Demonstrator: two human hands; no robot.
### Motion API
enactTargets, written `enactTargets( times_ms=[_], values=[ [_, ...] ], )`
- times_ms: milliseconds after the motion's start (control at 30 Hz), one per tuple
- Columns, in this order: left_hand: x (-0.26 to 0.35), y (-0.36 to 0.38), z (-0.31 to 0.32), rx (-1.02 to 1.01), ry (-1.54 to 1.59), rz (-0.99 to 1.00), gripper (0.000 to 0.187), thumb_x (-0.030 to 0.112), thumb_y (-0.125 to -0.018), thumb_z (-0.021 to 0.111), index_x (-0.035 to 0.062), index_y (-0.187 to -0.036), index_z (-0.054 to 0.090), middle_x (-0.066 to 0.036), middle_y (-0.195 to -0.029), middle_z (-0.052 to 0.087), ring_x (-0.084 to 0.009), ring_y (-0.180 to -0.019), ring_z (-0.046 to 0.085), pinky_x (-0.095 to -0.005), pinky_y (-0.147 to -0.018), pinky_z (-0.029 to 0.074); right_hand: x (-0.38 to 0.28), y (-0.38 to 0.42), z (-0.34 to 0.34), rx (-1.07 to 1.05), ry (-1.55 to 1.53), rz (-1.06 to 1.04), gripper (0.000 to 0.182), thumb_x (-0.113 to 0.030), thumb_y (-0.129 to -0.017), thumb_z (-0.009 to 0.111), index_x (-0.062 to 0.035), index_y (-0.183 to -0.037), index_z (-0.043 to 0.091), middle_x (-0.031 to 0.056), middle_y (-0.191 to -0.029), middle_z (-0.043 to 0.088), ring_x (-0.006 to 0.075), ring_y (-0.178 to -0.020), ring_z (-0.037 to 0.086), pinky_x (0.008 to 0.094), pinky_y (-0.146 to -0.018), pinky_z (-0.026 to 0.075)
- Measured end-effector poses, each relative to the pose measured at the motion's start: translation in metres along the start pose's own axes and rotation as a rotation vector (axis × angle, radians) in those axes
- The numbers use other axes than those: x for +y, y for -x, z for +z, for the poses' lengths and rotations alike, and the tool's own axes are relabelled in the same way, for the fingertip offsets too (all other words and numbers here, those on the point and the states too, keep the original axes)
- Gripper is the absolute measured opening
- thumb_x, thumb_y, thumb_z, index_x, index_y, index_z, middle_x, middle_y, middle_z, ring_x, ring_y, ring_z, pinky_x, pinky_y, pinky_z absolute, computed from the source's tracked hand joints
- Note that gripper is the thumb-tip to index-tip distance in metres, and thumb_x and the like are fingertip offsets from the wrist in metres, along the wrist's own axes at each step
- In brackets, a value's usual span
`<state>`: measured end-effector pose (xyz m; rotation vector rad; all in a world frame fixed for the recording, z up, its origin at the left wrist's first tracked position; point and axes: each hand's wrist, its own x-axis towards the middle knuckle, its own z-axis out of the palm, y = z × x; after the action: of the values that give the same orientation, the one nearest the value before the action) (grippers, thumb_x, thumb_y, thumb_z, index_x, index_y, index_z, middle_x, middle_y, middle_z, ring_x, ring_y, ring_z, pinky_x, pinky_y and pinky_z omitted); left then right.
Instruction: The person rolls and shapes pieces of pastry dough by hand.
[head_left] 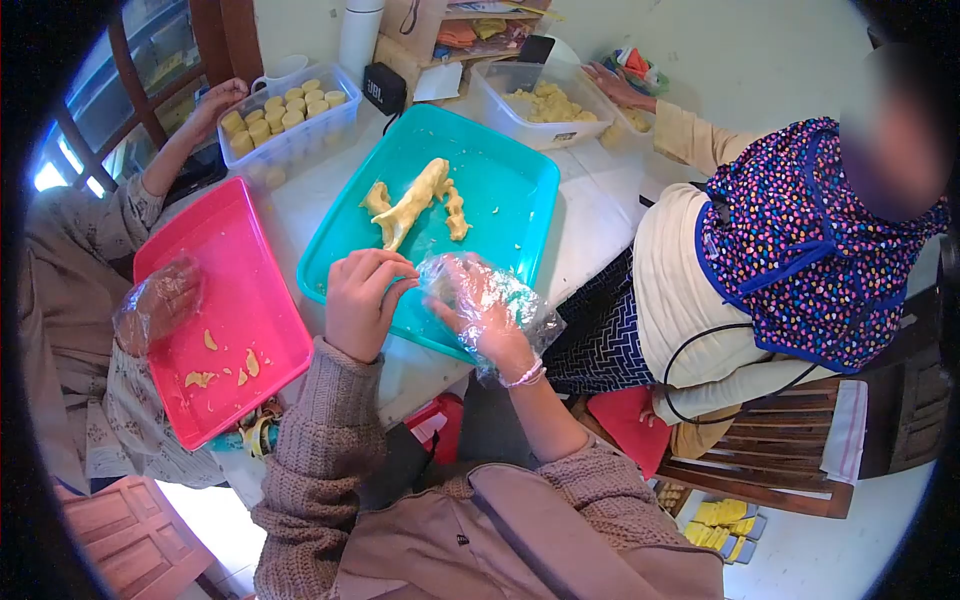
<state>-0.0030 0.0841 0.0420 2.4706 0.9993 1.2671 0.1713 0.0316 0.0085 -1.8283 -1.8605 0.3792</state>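
Over the near edge of the turquoise tray, my bare left hand is closed, thumb and fingers pinched together. Its fingertips are right beside the glove on my right hand; whether they grip anything is too small to see. A loose, crinkled clear plastic glove covers my right hand, whose fingers look apart with nothing visible in them. Just beyond both hands lies a long lump of yellow dough on the tray. Smaller dough pieces flank it.
At left, a person's gloved hand rests over a pink tray with dough scraps. Behind stand a tub of yellow rounds, a black speaker and a tub of dough pieces. Another person sits at right.
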Motion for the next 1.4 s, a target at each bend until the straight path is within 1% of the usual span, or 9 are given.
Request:
enactTargets(
  times_ms=[133,333,467,567,700,833,867,967,1400],
  values=[
    [-0.002,0.001,0.001,0.009,-0.007,0.003,0.010,0.010,-0.075,0.068,0.0100,-0.085,0.064,-0.001,-0.092,0.064,-0.0215,-0.093,0.059,-0.0348,-0.081,0.042,-0.006,-0.002,-0.007,-0.063,-0.019,0.038,0.063,-0.040,-0.085,0.063,-0.0079,-0.134,0.041,0.0278,-0.136,0.038,0.0435,-0.127,0.037,0.0470,-0.103,0.036],
    [-0.002,0.001,0.002,0.015,-0.007,-0.003,0.011,0.011,-0.077,0.067,0.0113,-0.087,0.065,-0.001,-0.092,0.064,-0.0204,-0.093,0.059,-0.0345,-0.081,0.042,0.001,-0.001,0.000,0.014,-0.014,-0.075,0.056,-0.033,-0.086,0.060,-0.0004,-0.129,0.045,0.0248,-0.122,0.050,0.0405,-0.120,0.042,0.0473,-0.102,0.034],
    [-0.001,0.002,0.007,0.031,0.042,-0.006,0.011,0.009,-0.077,0.067,0.0112,-0.088,0.066,-0.002,-0.093,0.064,-0.0219,-0.092,0.059,-0.0353,-0.080,0.042,0.008,0.013,0.008,0.213,0.045,-0.247,0.050,-0.030,-0.085,0.064,-0.0026,-0.125,0.050,0.0201,-0.121,0.053,0.0367,-0.118,0.046,0.0439,-0.101,0.037],
    [-0.003,0.003,-0.001,0.047,0.136,-0.066,0.016,0.006,-0.077,0.067,0.0100,-0.092,0.067,-0.007,-0.094,0.065,-0.0237,-0.093,0.060,-0.0356,-0.082,0.044,-0.006,0.005,-0.005,0.138,-0.317,-0.211,0.047,-0.019,-0.080,0.071,-0.0026,-0.121,0.054,0.0169,-0.117,0.056,0.0326,-0.112,0.052,0.0397,-0.098,0.040],
    [-0.015,0.007,0.002,0.112,0.772,-0.451,0.023,0.022,-0.093,0.054,0.0088,-0.108,0.065,-0.005,-0.111,0.062,-0.0190,-0.103,0.056,-0.0319,-0.088,0.041,-0.017,-0.005,-0.022,0.058,-0.309,-0.068,0.046,-0.015,-0.080,0.070,-0.0030,-0.121,0.054,0.0161,-0.119,0.055,0.0307,-0.111,0.052,0.0391,-0.099,0.039],
    [-0.013,0.002,-0.007,0.083,1.264,-0.677,0.061,0.053,-0.097,0.029,0.0050,-0.125,0.054,-0.005,-0.132,0.051,-0.0163,-0.117,0.045,-0.0318,-0.092,0.036,-0.034,-0.013,-0.027,0.292,-0.381,-0.005,0.045,-0.017,-0.081,0.069,-0.0046,-0.122,0.054,0.0163,-0.119,0.054,0.0318,-0.114,0.049,0.0413,-0.101,0.036],
    [-0.011,0.000,-0.009,0.030,1.248,-0.668,0.077,0.063,-0.094,0.020,0.0030,-0.132,0.048,-0.006,-0.137,0.046,-0.0166,-0.123,0.040,-0.0312,-0.095,0.032,-0.038,-0.015,-0.028,0.348,-0.378,-0.009,0.045,-0.018,-0.081,0.069,-0.0046,-0.122,0.054,0.0164,-0.119,0.054,0.0319,-0.114,0.049,0.0414,-0.101,0.036],
    [-0.009,0.002,-0.011,-0.036,1.380,-0.602,0.074,0.060,-0.096,0.014,0.0077,-0.131,0.052,-0.005,-0.142,0.040,-0.0174,-0.127,0.035,-0.0315,-0.096,0.029,-0.051,-0.017,-0.031,0.437,-0.456,0.012,0.043,-0.023,-0.080,0.071,-0.0043,-0.116,0.058,0.0162,-0.120,0.055,0.0316,-0.112,0.050,0.0422,-0.098,0.038],
    [-0.011,0.006,-0.006,-0.195,1.401,-0.461,0.105,0.077,-0.082,-0.002,-0.0004,-0.136,0.045,-0.008,-0.153,0.015,-0.0225,-0.133,0.024,-0.0340,-0.103,0.021,-0.066,-0.033,-0.026,0.479,-0.387,-0.058,0.025,-0.020,-0.076,0.075,-0.0036,-0.093,0.068,0.0122,-0.100,0.065,0.0269,-0.100,0.057,0.0388,-0.090,0.043]
  ],
)
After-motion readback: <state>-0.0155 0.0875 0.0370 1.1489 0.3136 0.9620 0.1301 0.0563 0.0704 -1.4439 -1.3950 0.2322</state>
